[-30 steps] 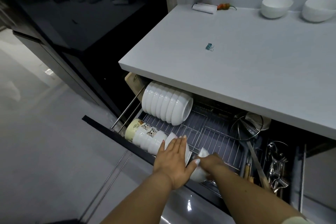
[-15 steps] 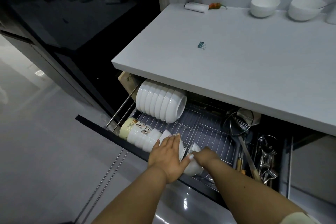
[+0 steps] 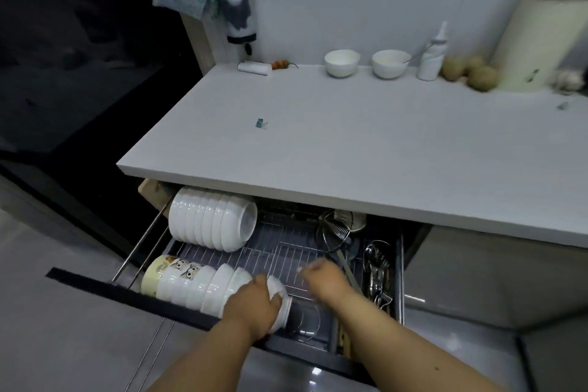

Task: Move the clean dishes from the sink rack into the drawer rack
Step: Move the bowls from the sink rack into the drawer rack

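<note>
Left hand [image 3: 254, 305] has its fingers wrapped on the end bowl [image 3: 280, 299], lower centre; that row's axis runs left. Right hand [image 3: 324, 278] blurred, can't tell.

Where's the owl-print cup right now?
Head view: the owl-print cup lies on its side at the left end of the front row of bowls in the drawer rack.

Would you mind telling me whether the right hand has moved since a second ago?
Yes. The right hand has let go of the small bowl and shifted right along the drawer rack, toward the cutlery.
</note>
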The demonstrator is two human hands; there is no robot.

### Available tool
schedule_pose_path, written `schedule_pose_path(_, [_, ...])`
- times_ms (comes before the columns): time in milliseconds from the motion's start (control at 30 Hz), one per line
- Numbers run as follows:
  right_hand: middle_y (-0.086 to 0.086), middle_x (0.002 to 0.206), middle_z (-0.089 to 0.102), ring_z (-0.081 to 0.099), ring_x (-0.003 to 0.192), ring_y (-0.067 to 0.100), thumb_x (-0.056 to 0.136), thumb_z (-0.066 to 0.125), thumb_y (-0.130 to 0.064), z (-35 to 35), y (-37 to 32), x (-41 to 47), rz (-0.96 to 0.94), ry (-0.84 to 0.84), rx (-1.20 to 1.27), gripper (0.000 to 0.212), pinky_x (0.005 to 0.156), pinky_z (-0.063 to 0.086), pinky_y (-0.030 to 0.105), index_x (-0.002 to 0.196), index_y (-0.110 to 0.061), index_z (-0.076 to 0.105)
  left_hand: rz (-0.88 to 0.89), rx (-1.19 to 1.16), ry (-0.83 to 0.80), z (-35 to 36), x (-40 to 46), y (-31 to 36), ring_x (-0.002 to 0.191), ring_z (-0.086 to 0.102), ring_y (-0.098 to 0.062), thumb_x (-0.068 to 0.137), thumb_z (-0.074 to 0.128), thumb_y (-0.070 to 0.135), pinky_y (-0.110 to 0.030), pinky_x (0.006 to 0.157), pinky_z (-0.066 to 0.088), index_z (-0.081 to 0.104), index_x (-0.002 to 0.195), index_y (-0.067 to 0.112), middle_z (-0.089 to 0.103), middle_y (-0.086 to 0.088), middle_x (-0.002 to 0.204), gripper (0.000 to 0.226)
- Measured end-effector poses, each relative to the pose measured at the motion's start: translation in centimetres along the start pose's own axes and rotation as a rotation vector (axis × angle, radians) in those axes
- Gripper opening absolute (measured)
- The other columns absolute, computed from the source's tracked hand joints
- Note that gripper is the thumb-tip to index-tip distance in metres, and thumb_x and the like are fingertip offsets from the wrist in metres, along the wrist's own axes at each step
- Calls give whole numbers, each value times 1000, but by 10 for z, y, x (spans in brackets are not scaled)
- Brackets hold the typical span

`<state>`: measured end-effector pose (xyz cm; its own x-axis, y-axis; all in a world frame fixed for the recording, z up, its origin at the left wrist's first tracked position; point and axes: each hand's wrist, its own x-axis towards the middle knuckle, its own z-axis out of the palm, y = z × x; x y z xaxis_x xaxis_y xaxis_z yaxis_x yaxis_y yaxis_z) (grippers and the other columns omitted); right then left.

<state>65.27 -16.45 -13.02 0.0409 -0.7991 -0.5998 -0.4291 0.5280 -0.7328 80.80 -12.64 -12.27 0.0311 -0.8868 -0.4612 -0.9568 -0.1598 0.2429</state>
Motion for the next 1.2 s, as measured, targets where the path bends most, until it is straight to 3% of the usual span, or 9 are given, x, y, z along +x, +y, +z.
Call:
schedule_pose_path(167, [2,67,59,58,67,21,88,58,-30,-73,14,-28,-26,126,222,18,71,50,36,74,-21,52,167,-16,41,-2,-4,103,113,59,-25,99,35,45,-36,92,47,14,150,20,60,-7,129,61])
schedule_pose_path(300, [5,65,56,52,55,16,93,54,-18,-153,28,-58,-57,273,390,21,54,43,27,72,-15,51,295,-83,86,-11,-7,191,112,60,-27,100,34,45,-35,89,47,23,146,21,61,-8,127,53])
schedule_pose_path(533, [7,60,54,49,49,15,95,52,-13,-296,76,-103,-64,540,564,23,44,43,21,72,-10,51,545,-98,65,-2,-22,334,108,60,-27,101,31,46,-35,89,48,35,137,15,63,-9,118,48])
schedule_pose_path(733, [7,65,58,54,55,18,95,51,-16,-395,142,-152,-10,741,637,22,52,45,26,74,-12,54,738,-131,-21,27,-48,458,119,55,-27,101,31,47,-34,96,45,26,147,17,60,-9,129,55])
schedule_pose_path(900, [8,65,58,55,54,18,95,52,-17,-468,213,-192,75,887,704,20,49,46,25,76,-10,54,868,-111,-109,70,-77,554,107,60,-24,100,34,46,-33,93,47,35,141,14,66,-7,110,51])
schedule_pose_path(1000, [10,65,55,52,51,21,94,53,-14,-509,261,-219,144,966,798,20,49,43,26,75,-7,52,951,-58,-177,101,-94,604,114,58,-24,100,34,47,-35,99,44,39,141,14,63,-9,122,53])
schedule_pose_path(1200, [14,63,54,49,48,22,95,51,-14,-575,366,-276,353,1131,1014,20,44,42,24,77,-4,54,1072,-27,-345,152,-134,682,98,60,-17,100,30,50,-28,82,43,31,144,18,66,-3,96,54])
